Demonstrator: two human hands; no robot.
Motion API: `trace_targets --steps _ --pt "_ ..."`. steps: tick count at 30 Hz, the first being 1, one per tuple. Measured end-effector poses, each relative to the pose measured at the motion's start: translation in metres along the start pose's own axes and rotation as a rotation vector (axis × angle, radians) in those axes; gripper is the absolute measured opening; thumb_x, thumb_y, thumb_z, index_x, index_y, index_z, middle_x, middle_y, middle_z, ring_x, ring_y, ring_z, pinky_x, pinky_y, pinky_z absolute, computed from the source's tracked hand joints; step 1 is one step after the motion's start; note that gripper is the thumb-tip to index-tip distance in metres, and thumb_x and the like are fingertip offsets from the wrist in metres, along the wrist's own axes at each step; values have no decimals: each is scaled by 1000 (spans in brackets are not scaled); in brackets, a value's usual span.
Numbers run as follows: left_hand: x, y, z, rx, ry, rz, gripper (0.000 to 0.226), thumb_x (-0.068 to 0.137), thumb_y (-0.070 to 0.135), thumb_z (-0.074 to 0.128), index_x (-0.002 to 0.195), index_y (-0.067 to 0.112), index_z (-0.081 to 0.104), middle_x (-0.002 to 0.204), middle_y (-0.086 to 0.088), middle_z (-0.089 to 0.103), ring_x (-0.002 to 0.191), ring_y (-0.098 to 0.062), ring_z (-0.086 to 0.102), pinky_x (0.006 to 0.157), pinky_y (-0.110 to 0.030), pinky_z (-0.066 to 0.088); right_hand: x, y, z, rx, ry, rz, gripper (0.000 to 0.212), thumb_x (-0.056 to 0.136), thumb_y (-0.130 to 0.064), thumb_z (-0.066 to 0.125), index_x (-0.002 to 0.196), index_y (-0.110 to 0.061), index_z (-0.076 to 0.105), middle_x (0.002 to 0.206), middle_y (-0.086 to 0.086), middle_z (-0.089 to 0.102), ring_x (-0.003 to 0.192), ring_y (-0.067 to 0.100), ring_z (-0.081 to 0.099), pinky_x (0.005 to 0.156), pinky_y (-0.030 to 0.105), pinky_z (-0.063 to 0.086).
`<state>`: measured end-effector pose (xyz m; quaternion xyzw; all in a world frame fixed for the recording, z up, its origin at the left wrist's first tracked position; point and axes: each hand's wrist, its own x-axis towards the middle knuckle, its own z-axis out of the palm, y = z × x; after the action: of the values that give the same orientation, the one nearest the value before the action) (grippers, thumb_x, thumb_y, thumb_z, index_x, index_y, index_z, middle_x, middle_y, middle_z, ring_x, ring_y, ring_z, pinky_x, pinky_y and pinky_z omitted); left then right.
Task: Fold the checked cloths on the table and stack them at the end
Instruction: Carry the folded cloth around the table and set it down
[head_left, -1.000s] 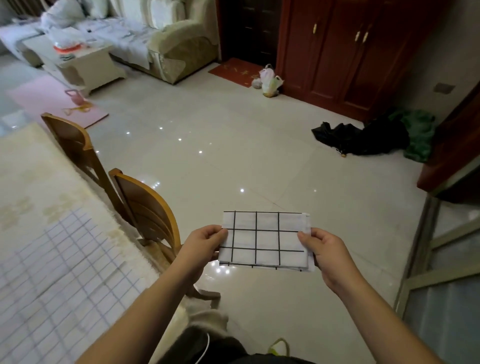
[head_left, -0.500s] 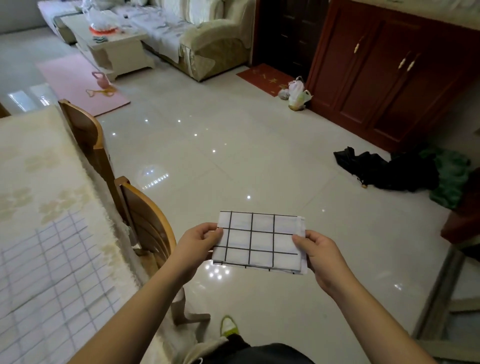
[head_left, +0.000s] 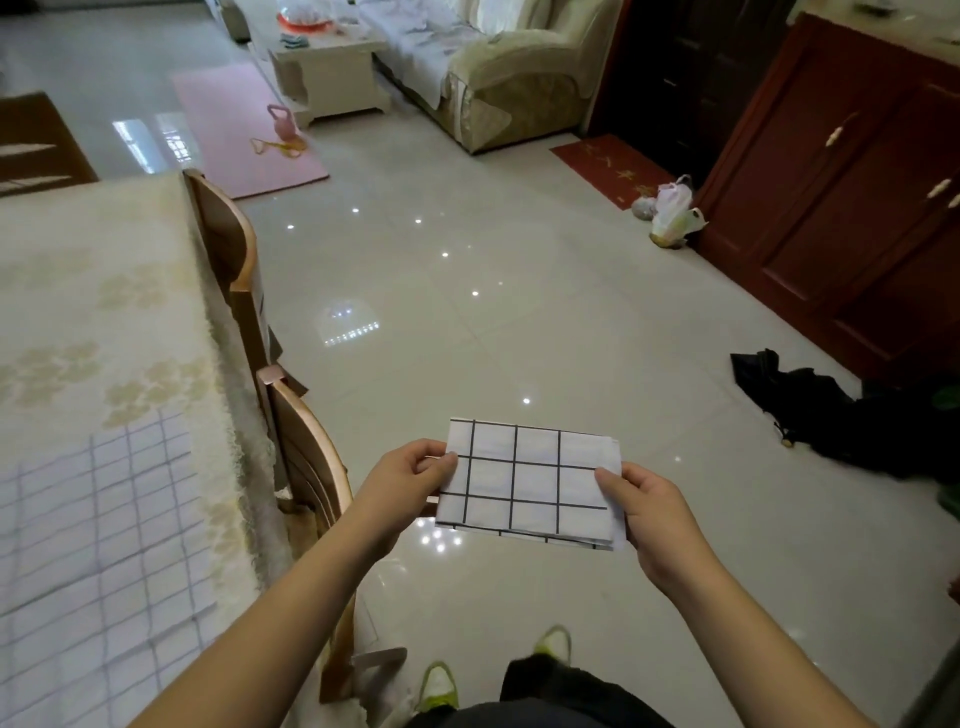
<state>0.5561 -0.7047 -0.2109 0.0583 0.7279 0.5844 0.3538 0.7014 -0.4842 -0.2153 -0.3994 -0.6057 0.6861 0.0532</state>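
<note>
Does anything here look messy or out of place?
Yes. A heap of dark clothing lies dumped on the floor near the red cabinet. The folded checked cloth held between both hands looks tidy, save for slightly uneven right-hand layers.

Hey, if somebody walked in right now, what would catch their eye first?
A folded checked cloth, pinched at its sides by the left hand and the right hand, held in the air over the shiny tiled floor. At left, another checked cloth lies spread on the table.
</note>
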Motion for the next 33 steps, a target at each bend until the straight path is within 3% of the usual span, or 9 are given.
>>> trace_targets --steps 4,8,18,21,24,29,33 --pt "26 9 9 -12 101 -23 13 97 20 58 101 13 68 81 -5 73 77 -18 71 65 -29 59 42 -19 -5 -13 -78 -1 16 97 -15 57 102 -10 72 95 7 77 86 24 73 70 33 56" --pt "52 26 24 -37 171 -50 14 98 18 57 101 9 68 78 -4 72 75 -17 70 63 -25 56 90 -38 -15 -35 -140 -7 15 95 -14 59 98 -11 73 93 9 76 84 25 72 78 40 56" --pt "93 59 37 -119 285 -60 20 99 20 56 109 9 69 94 -10 75 83 -20 70 70 -26 54 171 -89 -17 -87 -318 -46 15 95 -14 59 98 -10 73 95 9 76 87 25 71 79 38 56" --pt "106 64 28 -149 324 -63 21 99 22 55 109 10 70 96 -12 74 85 -22 69 72 -27 55 192 -101 -3 -80 -366 -30 15 95 -14 59 100 -10 72 97 10 76 87 25 71 77 37 56" --pt "123 68 14 -211 359 -55 21 99 20 54 107 7 68 90 -11 73 76 -18 69 64 -25 54 211 -114 18 -105 -408 -20 15 94 -13 59 99 -13 73 96 8 76 86 24 71 77 38 55" --pt "162 72 -20 -238 429 -28 22 100 26 52 99 10 67 67 8 66 61 -5 63 58 -20 49 251 -137 65 -159 -450 -21 15 92 -11 59 97 -12 73 95 11 76 83 25 69 79 41 52" --pt "192 79 -58 -244 450 -21 21 100 26 53 104 12 68 81 0 73 77 -17 69 65 -24 53 284 -158 109 -209 -447 -46 15 95 -18 59 95 -11 72 94 10 75 78 20 66 73 35 49"
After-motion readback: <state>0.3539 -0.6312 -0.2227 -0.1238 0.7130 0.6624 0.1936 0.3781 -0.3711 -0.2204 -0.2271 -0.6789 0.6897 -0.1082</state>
